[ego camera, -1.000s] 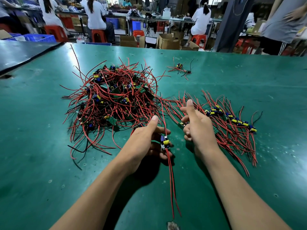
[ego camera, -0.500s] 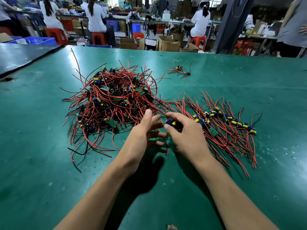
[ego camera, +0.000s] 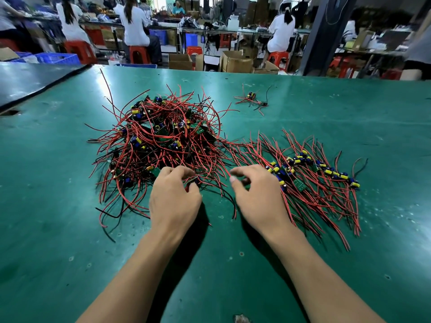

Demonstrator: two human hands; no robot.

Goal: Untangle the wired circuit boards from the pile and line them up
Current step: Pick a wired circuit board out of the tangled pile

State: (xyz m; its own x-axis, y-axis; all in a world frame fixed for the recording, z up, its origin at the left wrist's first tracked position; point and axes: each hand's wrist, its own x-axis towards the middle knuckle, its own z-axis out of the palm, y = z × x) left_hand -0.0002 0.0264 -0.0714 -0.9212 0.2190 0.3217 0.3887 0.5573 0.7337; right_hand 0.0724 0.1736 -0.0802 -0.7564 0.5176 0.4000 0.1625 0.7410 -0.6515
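The left hand point(ego camera: 175, 199) sits just left of the frame's centre, its back to the camera. Its fingers and thumb are curled down and pinch a small green circuit board point(ego camera: 194, 179) at the near edge of the pile point(ego camera: 163, 141). The right hand point(ego camera: 255, 194) is just beside it, toward the right of the frame, palm down and loosely curled. Its thumb points at the left hand and nothing shows between its fingers, which are over the red wires at the left end of the row point(ego camera: 314, 169); whether they touch them I cannot tell. Both forearms rise from the bottom edge and angle toward each other.

The pile is a dense knot of red wires and a few black ones, with blue and yellow parts on green boards buried in it. Loose wire ends spill over the green bench point(ego camera: 70, 229) around the left hand and between the 2 hands, crowding the pinched board. The row runs toward the right of the frame, boards side by side, wires fanned toward the lower right. 1 stray board point(ego camera: 251, 97) with its wires lies well apart, above centre.

At the upper left is a darker bench point(ego camera: 28, 82). Along the top, blurred, people sit on red stools point(ego camera: 137, 54), among cardboard boxes point(ego camera: 235, 61), blue crates point(ego camera: 56, 58) and a dark pillar point(ego camera: 324, 31).
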